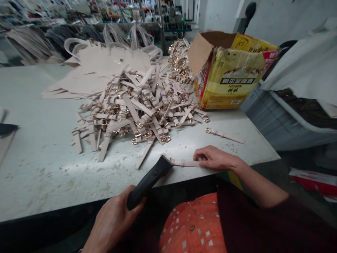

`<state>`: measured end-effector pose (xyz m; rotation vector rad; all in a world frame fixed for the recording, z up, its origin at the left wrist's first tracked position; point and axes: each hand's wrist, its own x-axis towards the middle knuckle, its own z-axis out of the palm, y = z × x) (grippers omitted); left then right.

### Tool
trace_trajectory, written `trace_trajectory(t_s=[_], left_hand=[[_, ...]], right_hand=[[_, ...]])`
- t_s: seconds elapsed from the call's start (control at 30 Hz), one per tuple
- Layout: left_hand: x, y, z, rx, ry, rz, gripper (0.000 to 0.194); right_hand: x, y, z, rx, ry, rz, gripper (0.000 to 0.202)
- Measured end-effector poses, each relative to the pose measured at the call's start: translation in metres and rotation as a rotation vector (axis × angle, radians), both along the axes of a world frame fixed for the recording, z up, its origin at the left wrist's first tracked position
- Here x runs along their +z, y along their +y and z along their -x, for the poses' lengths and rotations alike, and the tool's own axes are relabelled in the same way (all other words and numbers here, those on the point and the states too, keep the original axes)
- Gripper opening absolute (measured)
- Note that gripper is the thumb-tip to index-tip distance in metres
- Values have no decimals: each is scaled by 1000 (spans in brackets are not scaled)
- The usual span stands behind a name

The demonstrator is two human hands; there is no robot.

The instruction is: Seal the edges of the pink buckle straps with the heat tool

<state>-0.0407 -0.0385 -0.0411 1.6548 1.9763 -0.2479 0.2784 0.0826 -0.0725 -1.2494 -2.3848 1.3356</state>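
My left hand (pixel 114 214) is wrapped round the handle of a black handheld tool (pixel 150 181), whose wide head meets the buckle end of a pale strap (pixel 188 163) near the table's front edge. The other end of that strap is between the fingers of my right hand (pixel 210 157). Just beyond lies a large heap of pale straps with gold buckles (pixel 137 105). A single buckled strap (pixel 225 135) rests apart, to the right of the heap.
A yellow cardboard box (pixel 229 77) stands open at the table's back right, beside a pile of gold buckles (pixel 180 59). Flat pale pieces (pixel 100 66) lie behind the heap. A grey bin (pixel 289 119) adjoins the table's right side. A dark object (pixel 7 129) is at far left.
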Motion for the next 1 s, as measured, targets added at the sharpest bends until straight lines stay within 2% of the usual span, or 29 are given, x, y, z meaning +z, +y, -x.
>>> trace_trajectory(t_s=[0.17,0.37,0.5,0.6,0.7,0.83,1.0], left_hand=[[8,14,3,-23,65,10,29],[9,31,4,-43,53,-17,26],[9,32,3,-41,56,12,26],[13,28,4,-35,74,48,24],[18,26,8,-40,64,42,24],[21,29,13,-39,56,-10,27],[19,35,19,-54,80,-55,26]], right_hand=[[-12,-2,9,-60,-67,-301,17],[-30,-8,12,-167,-114,-435,16],[-31,-9,10,-347,-150,-521,16],[-26,-10,12,-466,-93,-617,20],[-21,-12,24,-415,5,-679,24],[-22,-18,53,-209,-13,-659,30],[-29,-20,71,-120,-68,-624,15]])
